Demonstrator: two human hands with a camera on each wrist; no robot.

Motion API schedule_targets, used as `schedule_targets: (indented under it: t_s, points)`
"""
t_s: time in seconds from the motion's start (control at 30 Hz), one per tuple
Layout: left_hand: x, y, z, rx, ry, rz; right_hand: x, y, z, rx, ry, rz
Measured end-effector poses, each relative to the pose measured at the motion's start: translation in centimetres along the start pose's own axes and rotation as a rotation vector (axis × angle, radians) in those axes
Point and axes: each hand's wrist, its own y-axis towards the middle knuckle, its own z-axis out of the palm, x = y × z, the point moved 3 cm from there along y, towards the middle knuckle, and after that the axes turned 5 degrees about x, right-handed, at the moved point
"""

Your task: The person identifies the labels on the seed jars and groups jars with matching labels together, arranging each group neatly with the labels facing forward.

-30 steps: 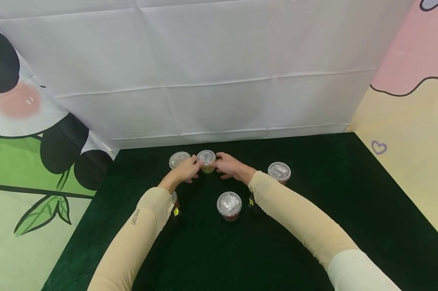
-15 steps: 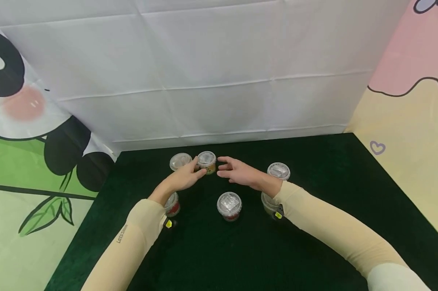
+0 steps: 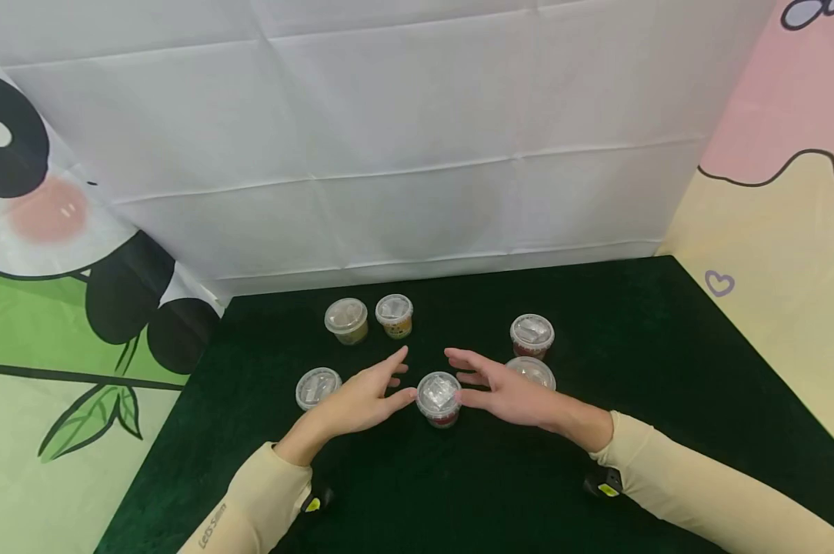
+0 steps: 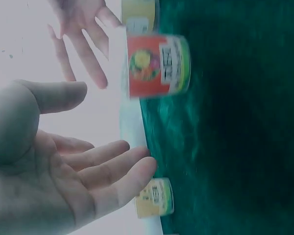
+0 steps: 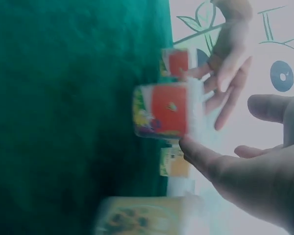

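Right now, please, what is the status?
Left grip, right grip flanking red-labelled cup, holding nothing. Cup upright. Another cup partly hidden behind right grip.

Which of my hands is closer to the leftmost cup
Left. The left hand is right beside the leftmost cup, partly covering it in the head view; the right hand is farther off, past the middle cup.

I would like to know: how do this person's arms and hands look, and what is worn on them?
The left sleeve and right sleeve are pale cream; the left one bears dark lettering. Below each cuff sits a small black device with a yellow mark. Left grip and right grip are gloveless.
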Motion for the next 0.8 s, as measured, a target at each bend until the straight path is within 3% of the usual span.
schedule_targets:
  t_s: [0.17, 0.4, 0.8]
  points:
    - [-0.5, -0.4, 1.6, 0.026, 0.026, 0.018, -1.7, -0.6, 1.0, -0.009, 0.034, 0.012]
    - [0.0, -0.4, 3.0, 0.058, 0.065, 0.047, -2.8, -0.6, 1.4, 0.036, 0.101, 0.038]
    - [0.8, -0.2, 3.7, 0.070, 0.035, 0.042, -3.5, -0.5, 1.6, 0.070, 0.175, 0.087]
